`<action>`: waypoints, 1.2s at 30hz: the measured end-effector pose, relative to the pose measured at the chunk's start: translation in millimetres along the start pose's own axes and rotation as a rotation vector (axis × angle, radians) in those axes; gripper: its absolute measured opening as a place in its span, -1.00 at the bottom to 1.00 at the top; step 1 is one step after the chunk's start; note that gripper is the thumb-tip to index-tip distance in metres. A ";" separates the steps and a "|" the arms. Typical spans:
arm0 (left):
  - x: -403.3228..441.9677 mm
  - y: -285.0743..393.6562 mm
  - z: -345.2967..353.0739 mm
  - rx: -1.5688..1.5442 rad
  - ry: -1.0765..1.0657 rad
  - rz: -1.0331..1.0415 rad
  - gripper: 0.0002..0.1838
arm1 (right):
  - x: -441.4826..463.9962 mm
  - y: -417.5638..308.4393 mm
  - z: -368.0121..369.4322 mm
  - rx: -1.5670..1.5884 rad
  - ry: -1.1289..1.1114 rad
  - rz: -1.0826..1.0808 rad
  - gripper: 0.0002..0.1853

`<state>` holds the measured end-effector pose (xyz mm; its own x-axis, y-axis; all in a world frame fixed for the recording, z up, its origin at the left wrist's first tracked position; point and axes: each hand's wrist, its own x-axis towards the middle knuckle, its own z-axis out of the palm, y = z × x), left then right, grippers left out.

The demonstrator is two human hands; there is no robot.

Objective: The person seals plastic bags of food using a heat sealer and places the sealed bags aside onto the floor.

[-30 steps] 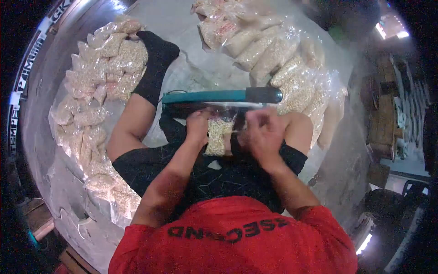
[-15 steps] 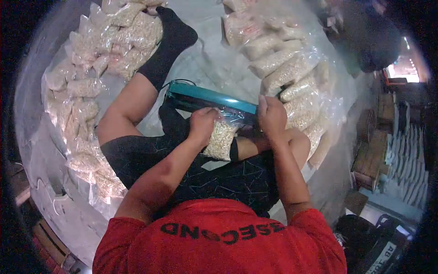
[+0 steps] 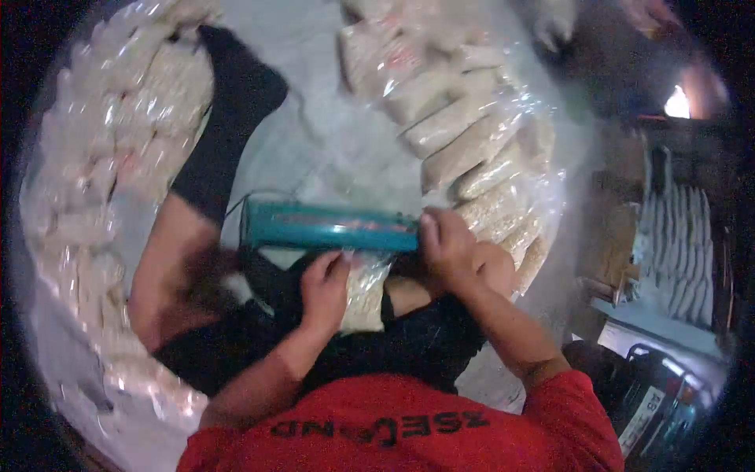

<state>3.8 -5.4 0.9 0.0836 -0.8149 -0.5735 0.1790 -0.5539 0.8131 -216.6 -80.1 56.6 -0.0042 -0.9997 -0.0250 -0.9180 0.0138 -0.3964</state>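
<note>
A teal bar-shaped device (image 3: 334,226) lies crosswise in front of me, with a cord at its left end. My right hand (image 3: 447,245) is closed round the device's right end. Below the bar, my left hand (image 3: 325,287) pinches the upper left edge of a clear plastic bag (image 3: 365,297) filled with pale pieces. The bag's upper end reaches the lower side of the device, and its lower part rests by my dark shorts. Whether the bag's top lies inside the device cannot be made out.
Filled clear bags (image 3: 157,110) line the left side, past my outstretched leg. More filled bags (image 3: 456,130) curve along the right. At far right are stacked pale packs (image 3: 678,252) and a black case (image 3: 668,401). Part of a person shows at top right.
My right hand, open and blurred a second ago, has closed on the device's right end. The view has shifted, and the bag's upper end is now closer under the teal bar.
</note>
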 end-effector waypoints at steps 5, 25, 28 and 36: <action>1.4 1.1 -2.8 -0.209 -0.040 -0.137 -0.82 | -2.2 14.1 8.0 0.010 -0.072 0.067 -0.56; 3.9 -1.5 0.2 -0.370 -0.112 -0.149 -0.84 | -9.0 13.5 1.9 -0.001 0.088 -0.021 -0.49; 4.3 3.2 -1.3 -0.336 -0.169 -0.114 -0.81 | -8.5 5.9 -3.6 -0.031 -0.026 0.092 -0.38; 27.2 -28.0 -1.0 -0.438 -0.202 -0.088 -0.87 | -11.2 -3.8 -25.1 -0.146 -0.021 -0.023 -0.41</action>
<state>2.0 -11.9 -37.5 -0.1342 -0.8087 -0.5726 0.5762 -0.5338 0.6189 -223.0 -69.5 81.4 0.0243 -0.9990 -0.0377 -0.9657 -0.0137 -0.2592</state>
